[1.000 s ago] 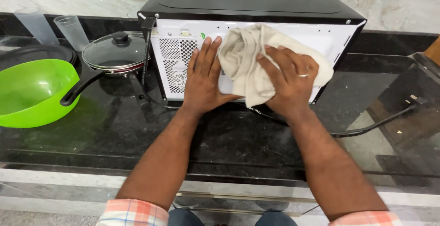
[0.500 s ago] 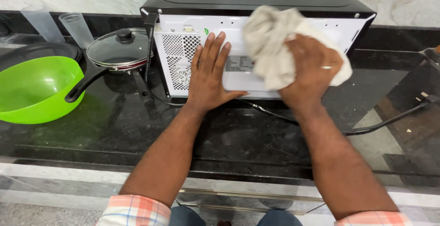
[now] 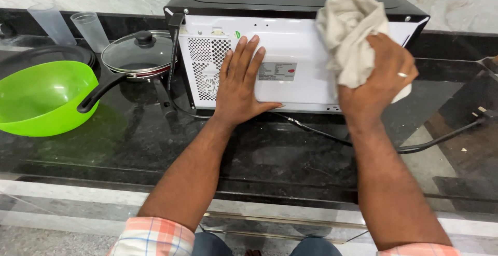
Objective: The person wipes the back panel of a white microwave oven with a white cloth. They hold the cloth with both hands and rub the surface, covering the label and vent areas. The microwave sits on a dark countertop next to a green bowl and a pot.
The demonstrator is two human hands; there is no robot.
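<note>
Left of the left hand's (image 3: pixel 239 87) fingers, a lidded pan (image 3: pixel 136 53) and green bowl (image 3: pixel 39 98) crowd the counter (image 3: pixel 290 157). Below both hands' fingers the counter lies open, crossed by a black cord (image 3: pixel 415 147), seemingly flat. The microwave (image 3: pixel 295 53) blocks passage beyond the fingertips.

Bare forearms on show, sleeves (image 3: pixel 153 236) rolled up short in a pink, orange and white check with thin blue lines. A pale ring (image 3: pixel 402 74) sits on the right hand (image 3: pixel 377 77). Dark blue trousers (image 3: pixel 259 245) below.
</note>
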